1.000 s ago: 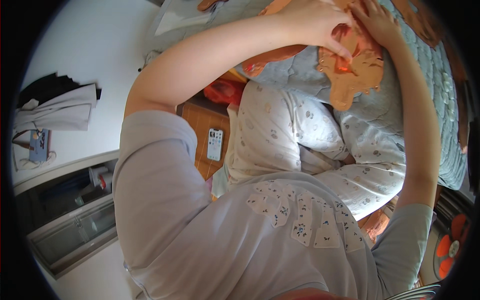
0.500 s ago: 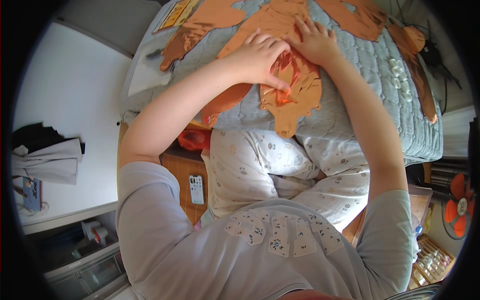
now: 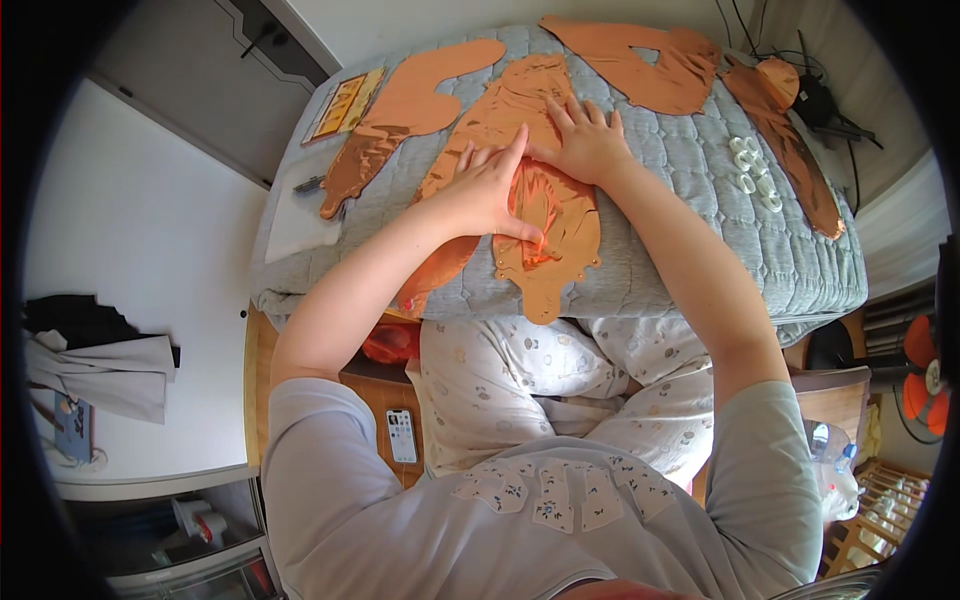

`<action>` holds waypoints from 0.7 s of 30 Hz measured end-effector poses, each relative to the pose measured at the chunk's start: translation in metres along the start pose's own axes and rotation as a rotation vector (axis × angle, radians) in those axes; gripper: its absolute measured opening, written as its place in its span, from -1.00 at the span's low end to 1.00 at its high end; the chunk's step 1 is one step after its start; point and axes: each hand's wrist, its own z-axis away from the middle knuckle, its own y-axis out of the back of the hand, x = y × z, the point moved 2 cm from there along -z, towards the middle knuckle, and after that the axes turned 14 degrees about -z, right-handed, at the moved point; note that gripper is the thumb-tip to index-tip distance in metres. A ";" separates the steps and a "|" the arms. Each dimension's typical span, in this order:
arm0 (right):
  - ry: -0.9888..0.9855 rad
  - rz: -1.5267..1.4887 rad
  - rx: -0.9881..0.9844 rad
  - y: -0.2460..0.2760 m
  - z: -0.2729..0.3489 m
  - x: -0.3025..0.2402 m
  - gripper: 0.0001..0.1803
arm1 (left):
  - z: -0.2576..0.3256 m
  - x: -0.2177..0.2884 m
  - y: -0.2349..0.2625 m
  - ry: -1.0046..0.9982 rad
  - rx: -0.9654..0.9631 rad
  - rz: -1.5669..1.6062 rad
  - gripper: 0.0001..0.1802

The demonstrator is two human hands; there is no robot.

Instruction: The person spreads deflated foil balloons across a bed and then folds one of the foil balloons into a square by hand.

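A flat, copper-coloured foil balloon [image 3: 575,235] lies on the quilted bed straight ahead of me, its narrow tail pointing toward my lap. On its left part rests my left hand [image 3: 487,195], thumb and index finger spread wide, the thumb pressing the creased foil. My right hand [image 3: 588,148] lies flat on the balloon's upper right, fingers stretched out and away from me. Neither hand grips anything. Under my left forearm another stretch of copper foil [image 3: 440,272] runs down to the bed's near edge.
More flat foil balloons surround it: one at the left [image 3: 410,95], one far right [image 3: 660,65], and a narrow one at the right edge [image 3: 790,150]. Small clear-wrapped rolls [image 3: 755,172] sit on the quilt [image 3: 680,200]. A phone [image 3: 401,436] lies on the floor.
The view has tilted, so the bed sits lower in the picture. My left index finger has lifted and spread from the thumb. Both hands remain on the balloon.
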 end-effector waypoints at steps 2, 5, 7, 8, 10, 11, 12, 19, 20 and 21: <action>0.006 0.012 0.001 0.004 0.003 -0.005 0.20 | 0.001 -0.003 -0.001 0.016 -0.011 0.015 0.72; 0.001 0.024 0.000 0.006 0.006 -0.006 0.24 | -0.001 0.001 0.003 0.025 -0.028 0.006 0.75; -0.002 0.028 0.004 0.008 0.008 -0.004 0.27 | -0.001 0.005 0.006 0.015 -0.066 -0.012 0.76; -0.006 0.023 -0.007 0.008 0.008 -0.004 0.27 | -0.002 0.005 0.009 0.006 -0.055 -0.024 0.78; -0.009 0.001 -0.022 0.007 0.009 -0.006 0.28 | 0.004 0.007 0.011 -0.004 -0.036 -0.039 0.76; -0.007 0.006 -0.017 0.007 0.009 -0.007 0.28 | 0.007 0.009 0.011 -0.011 -0.028 -0.052 0.75; -0.010 0.003 -0.020 0.007 0.010 -0.008 0.28 | 0.011 0.010 0.010 -0.012 -0.023 -0.053 0.75; -0.008 0.024 -0.021 0.006 0.007 -0.004 0.27 | 0.040 0.029 0.018 -0.018 0.068 -0.212 0.58; -0.003 0.020 -0.034 0.004 0.008 -0.003 0.27 | 0.044 0.031 0.018 -0.024 0.083 -0.200 0.55; -0.006 0.010 -0.016 0.005 0.007 -0.004 0.28 | 0.049 0.032 0.020 -0.014 0.076 -0.198 0.55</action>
